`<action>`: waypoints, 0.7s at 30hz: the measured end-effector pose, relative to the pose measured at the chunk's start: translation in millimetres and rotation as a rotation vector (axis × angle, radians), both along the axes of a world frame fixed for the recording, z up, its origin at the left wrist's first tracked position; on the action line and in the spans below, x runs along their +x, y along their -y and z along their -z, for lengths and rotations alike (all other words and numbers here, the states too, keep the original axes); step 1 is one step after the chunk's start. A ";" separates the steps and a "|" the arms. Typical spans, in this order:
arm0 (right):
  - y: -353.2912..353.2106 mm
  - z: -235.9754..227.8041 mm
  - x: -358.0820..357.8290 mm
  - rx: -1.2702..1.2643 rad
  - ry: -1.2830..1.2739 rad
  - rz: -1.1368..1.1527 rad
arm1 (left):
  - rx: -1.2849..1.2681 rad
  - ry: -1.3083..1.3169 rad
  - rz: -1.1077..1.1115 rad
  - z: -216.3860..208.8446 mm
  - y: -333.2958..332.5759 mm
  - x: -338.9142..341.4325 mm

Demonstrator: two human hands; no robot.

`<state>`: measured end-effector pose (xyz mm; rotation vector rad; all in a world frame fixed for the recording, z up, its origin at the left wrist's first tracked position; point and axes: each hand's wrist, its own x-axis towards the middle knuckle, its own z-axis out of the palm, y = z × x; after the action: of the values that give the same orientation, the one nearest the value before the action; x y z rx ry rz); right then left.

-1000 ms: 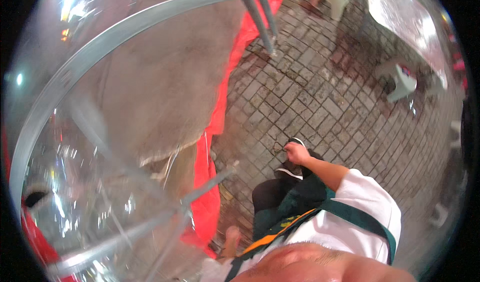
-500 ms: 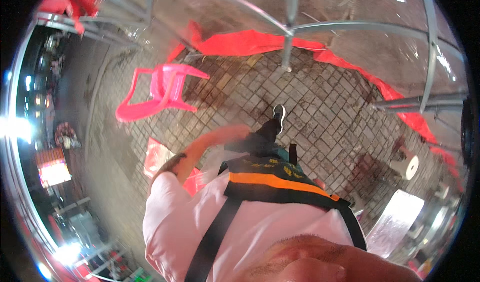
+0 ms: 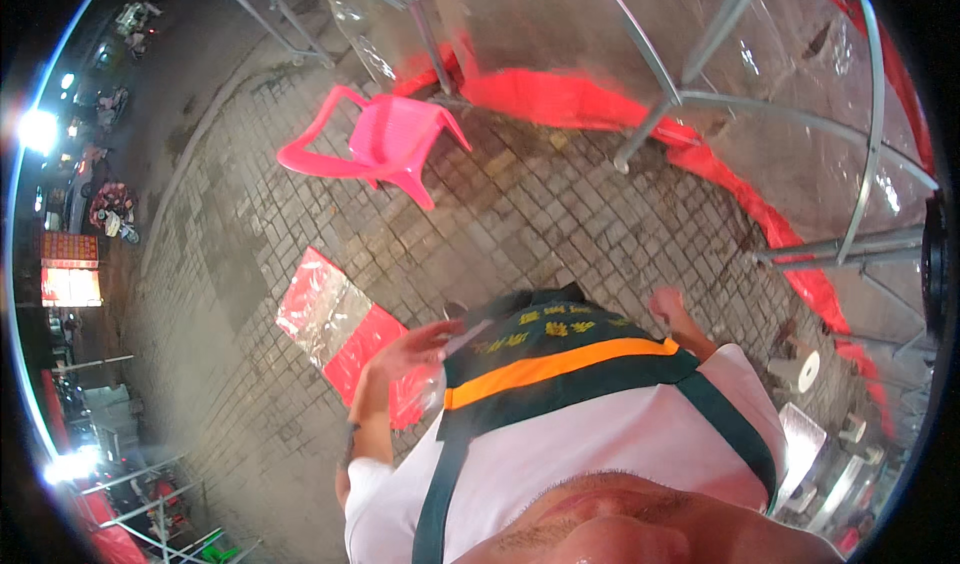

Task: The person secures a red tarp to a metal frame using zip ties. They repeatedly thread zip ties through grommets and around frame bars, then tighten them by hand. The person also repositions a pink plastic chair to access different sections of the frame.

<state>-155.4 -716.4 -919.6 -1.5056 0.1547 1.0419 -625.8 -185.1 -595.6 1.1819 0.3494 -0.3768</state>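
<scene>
My left hand (image 3: 422,346) hangs at the left side of my dark green apron (image 3: 580,379), fingers stretched out and a little apart, nothing seen in them. Below and beside it, a red and clear plastic sheet (image 3: 340,314) lies on the paving; the hand overlaps its edge in the view, and I cannot tell any contact. On the apron's other side is my right hand (image 3: 667,302), away from any object. It is small and slightly blurred, so its fingers cannot be made out. Farther ahead stands a pink plastic armchair (image 3: 395,134).
A metal tube frame (image 3: 680,94) with clear plastic film and a red hem (image 3: 560,99) curves along the far and right sides. At the right are a white roll (image 3: 806,372) and a pale flat panel (image 3: 800,444). A street with bright lights runs along the left.
My left hand has swung back from in front of the apron to its left side. My right hand has come into view. The view has turned, showing more of the plastic sheet.
</scene>
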 end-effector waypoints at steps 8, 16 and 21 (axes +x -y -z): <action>-233.3 38.7 -65.0 -0.264 0.852 -1.166 | -0.178 0.072 -0.539 -2.9 -109.5 -175.7; -567.6 -88.9 -149.5 -0.370 0.573 -0.597 | -0.002 0.039 -0.513 -12.0 -233.3 -226.3; -729.9 -104.0 -138.3 -0.225 0.620 -0.615 | 0.030 0.073 -0.677 28.1 -344.5 -232.9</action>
<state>-293.7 13.5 -815.7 -2.0787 -0.6859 0.9878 -858.7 159.4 -623.7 1.0323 0.6636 0.2609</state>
